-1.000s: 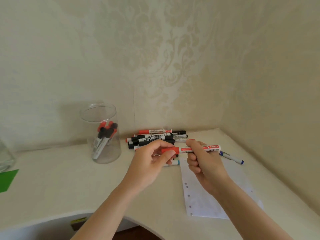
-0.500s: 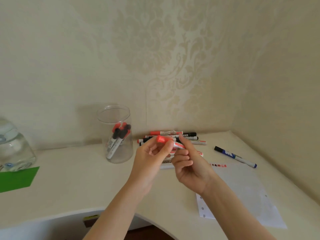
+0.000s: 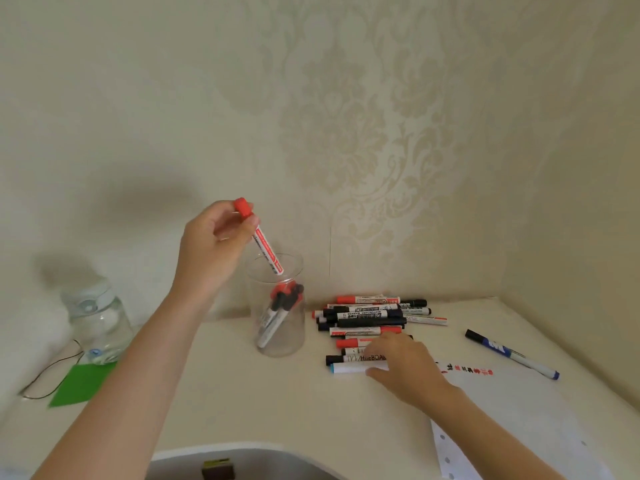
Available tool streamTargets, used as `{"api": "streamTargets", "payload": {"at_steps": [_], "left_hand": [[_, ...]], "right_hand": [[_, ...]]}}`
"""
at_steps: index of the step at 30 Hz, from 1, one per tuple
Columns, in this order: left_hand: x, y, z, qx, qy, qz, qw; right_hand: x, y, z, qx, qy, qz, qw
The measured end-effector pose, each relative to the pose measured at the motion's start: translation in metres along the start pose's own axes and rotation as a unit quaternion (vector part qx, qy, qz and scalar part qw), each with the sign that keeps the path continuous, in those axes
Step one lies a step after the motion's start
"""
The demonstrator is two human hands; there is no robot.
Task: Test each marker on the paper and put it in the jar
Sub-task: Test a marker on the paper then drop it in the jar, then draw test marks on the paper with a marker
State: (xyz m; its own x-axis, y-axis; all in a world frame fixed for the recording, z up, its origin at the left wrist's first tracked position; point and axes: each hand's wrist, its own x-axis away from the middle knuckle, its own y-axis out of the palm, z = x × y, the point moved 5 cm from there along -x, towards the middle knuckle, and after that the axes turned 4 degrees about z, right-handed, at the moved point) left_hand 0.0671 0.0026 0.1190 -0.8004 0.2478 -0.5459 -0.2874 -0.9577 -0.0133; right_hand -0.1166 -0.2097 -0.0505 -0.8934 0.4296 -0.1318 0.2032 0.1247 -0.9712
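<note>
Pinched at its capped top by the left hand (image 3: 211, 247), a red marker (image 3: 262, 239) is held tilted, lower end inside the jar (image 3: 276, 308) mouth, while the right hand (image 3: 401, 365) is laid loosely on the desk pile (image 3: 367, 318).

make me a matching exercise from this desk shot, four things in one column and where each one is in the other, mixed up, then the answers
Things:
1. red-capped marker
2. blue marker
3. green paper
4. right hand

Places:
A. flat at the desk's left edge, beside the glass bottle
B. on the near end of the pile of markers
C. alone on the desk, right of the pile
D. pinched by the left hand, tilted, its lower end at the clear jar's mouth

Pairs: 1-D, 2-C, 3-A, 4-B
</note>
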Motion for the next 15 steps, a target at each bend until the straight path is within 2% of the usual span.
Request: {"api": "streamTargets", "payload": {"at_steps": [6,11,13,15], "left_hand": [[0.001,0.013,-0.020,-0.205,0.020,-0.040,0.978],[0.007,0.034,-0.045,-0.313,0.010,-0.094,0.945],[0.010,0.038,-0.047,-0.345,0.007,-0.107,0.933],[0.013,0.041,-0.045,-0.351,0.022,-0.099,0.931]], "right_hand": [[-0.005,0.010,0.005,0.038,-0.009,0.018,0.999],[-0.003,0.014,0.005,0.046,-0.017,0.011,0.999],[-0.001,0.012,0.008,0.010,-0.009,0.009,1.000],[-0.001,0.005,0.013,-0.075,0.016,0.015,0.997]]}}
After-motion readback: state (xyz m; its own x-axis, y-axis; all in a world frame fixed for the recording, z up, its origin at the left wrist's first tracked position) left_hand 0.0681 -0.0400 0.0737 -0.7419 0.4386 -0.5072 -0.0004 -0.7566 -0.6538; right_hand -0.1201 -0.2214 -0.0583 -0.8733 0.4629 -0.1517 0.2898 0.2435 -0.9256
